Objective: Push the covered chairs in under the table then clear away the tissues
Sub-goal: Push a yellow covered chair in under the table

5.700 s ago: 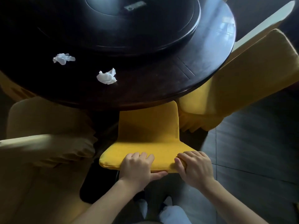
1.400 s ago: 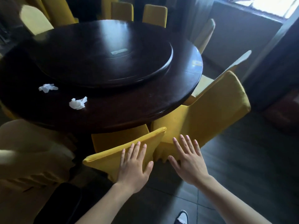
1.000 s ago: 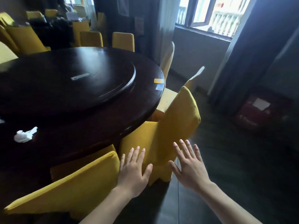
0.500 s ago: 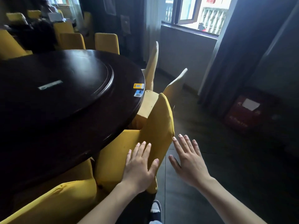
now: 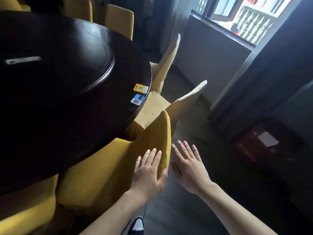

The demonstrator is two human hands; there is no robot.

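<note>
A round dark wooden table (image 5: pixel 105 116) with a raised turntable fills the left. A yellow covered chair (image 5: pixel 118 167) stands at its near right edge, seat partly under the rim. My left hand (image 5: pixel 149 173) lies flat on the back of this chair with straight fingers. My right hand (image 5: pixel 188 165) hovers open just right of the backrest's edge, touching nothing. A paler covered chair (image 5: pixel 186 99) stands beyond it, turned outward. The chair pushed in earlier (image 5: pixel 22 219) shows at the bottom left. No tissues are in view.
More yellow chairs (image 5: pixel 119 21) stand along the table's far side, and a cream one (image 5: pixel 169 55) leans out at the right rim. Stickers (image 5: pixel 140 89) lie on the table edge. A red box (image 5: pixel 260 146) sits on the dark floor by the curtain and window.
My view has swung right from the first chair to the one beside it, and the tissues have left the frame. Both hands have moved along; my left hand now lies on that chair's backrest.
</note>
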